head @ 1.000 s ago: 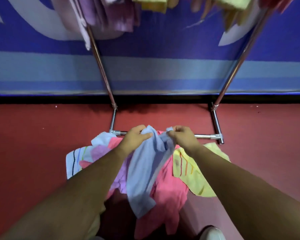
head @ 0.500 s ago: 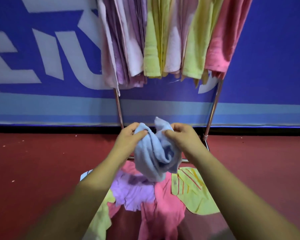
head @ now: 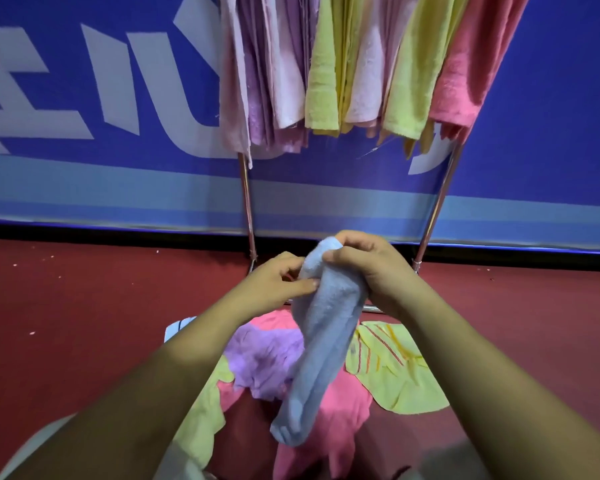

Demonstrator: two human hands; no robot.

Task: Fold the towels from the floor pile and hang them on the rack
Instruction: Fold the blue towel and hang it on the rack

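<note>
A light blue towel hangs down in a loose roll in front of me. My right hand grips its top end. My left hand pinches its left edge just below the top. Under it on the red floor lies the pile: a purple towel, a pink towel and a yellow striped towel. The metal rack stands behind the pile, with several folded towels in purple, pink and yellow hanging from its top.
A blue banner wall with white lettering runs behind the rack. The red floor stretches left and right of the pile. A pale yellow towel lies at the pile's near left.
The blue towel came up off the pile and now hangs long from both hands. My right hand shifted to its top end. The view tilted up, showing the hung towels.
</note>
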